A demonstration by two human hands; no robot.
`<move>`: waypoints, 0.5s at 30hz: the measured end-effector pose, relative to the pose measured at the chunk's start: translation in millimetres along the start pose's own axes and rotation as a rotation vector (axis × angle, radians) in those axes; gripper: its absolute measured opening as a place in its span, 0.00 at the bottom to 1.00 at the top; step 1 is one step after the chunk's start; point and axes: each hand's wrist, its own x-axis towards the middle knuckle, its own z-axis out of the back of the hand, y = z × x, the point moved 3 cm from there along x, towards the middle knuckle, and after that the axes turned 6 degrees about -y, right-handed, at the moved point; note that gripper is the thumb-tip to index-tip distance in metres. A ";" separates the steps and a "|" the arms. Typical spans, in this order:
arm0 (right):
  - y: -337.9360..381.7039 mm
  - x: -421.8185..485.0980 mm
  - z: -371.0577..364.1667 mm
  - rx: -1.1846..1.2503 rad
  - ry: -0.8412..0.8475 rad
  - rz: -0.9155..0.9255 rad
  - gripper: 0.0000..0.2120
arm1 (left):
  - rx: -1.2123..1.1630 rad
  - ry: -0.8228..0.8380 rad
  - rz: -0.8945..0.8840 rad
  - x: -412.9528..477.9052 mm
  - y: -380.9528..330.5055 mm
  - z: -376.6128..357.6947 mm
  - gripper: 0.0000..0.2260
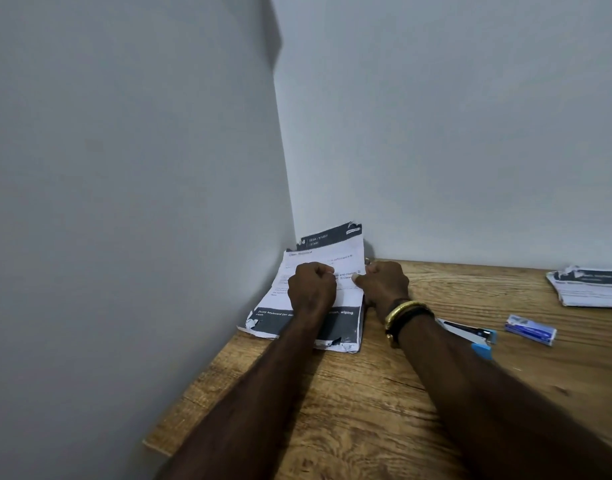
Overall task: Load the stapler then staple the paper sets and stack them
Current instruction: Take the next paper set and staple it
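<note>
A stack of printed paper sets (346, 299) lies in the far left corner of the wooden desk, its top end curling up against the wall. My left hand (311, 289) rests fisted on the middle of the top sheet. My right hand (384, 285) pinches the sheet's right edge, thumb on the paper. A blue and black stapler (477, 336) lies open on the desk just right of my right wrist, partly hidden by my forearm. A small blue and white staple box (531, 330) lies beside it.
A second pile of paper sets (588, 287) sits at the far right by the wall. Grey walls close in the desk (384, 403) on the left and at the back. The desk's left edge runs diagonally toward me.
</note>
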 end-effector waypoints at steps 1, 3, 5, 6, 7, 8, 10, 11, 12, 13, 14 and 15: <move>-1.5 1.1 1.2 0.046 0.001 -0.013 0.07 | -0.019 -0.012 -0.016 -0.2 -2.2 2.2 0.09; -4.2 2.5 4.5 0.117 0.010 -0.019 0.06 | -0.070 -0.041 -0.050 -1.5 -7.9 7.0 0.09; -5.9 3.5 7.6 0.181 0.020 -0.037 0.05 | -0.116 -0.078 -0.080 -3.1 -14.5 12.2 0.10; -6.2 3.6 9.5 0.210 0.025 -0.053 0.06 | -0.131 -0.095 -0.092 -3.7 -17.8 14.2 0.10; -6.4 3.8 11.7 0.236 0.028 -0.063 0.06 | -0.141 -0.106 -0.102 -4.2 -20.5 15.9 0.10; -6.7 4.0 14.5 0.259 0.027 -0.066 0.06 | -0.146 -0.111 -0.108 -5.0 -23.2 16.9 0.10; -6.3 3.6 22.0 0.296 0.027 -0.065 0.05 | -0.152 -0.104 -0.111 -6.2 -27.1 17.3 0.10; -6.6 3.8 27.5 0.305 0.025 -0.061 0.05 | -0.156 -0.094 -0.110 -7.5 -28.6 16.6 0.10; -7.1 4.3 33.6 0.308 0.023 -0.057 0.06 | -0.158 -0.082 -0.108 -8.6 -29.7 15.4 0.10; -8.0 4.9 41.2 0.314 0.024 -0.055 0.06 | -0.158 -0.067 -0.108 -10.3 -31.1 13.0 0.09; -9.3 6.2 49.3 0.323 0.024 -0.054 0.06 | -0.163 -0.051 -0.105 -12.4 -32.6 9.8 0.09; -10.6 7.3 57.4 0.331 0.023 -0.053 0.06 | -0.170 -0.036 -0.100 -13.9 -33.9 6.6 0.09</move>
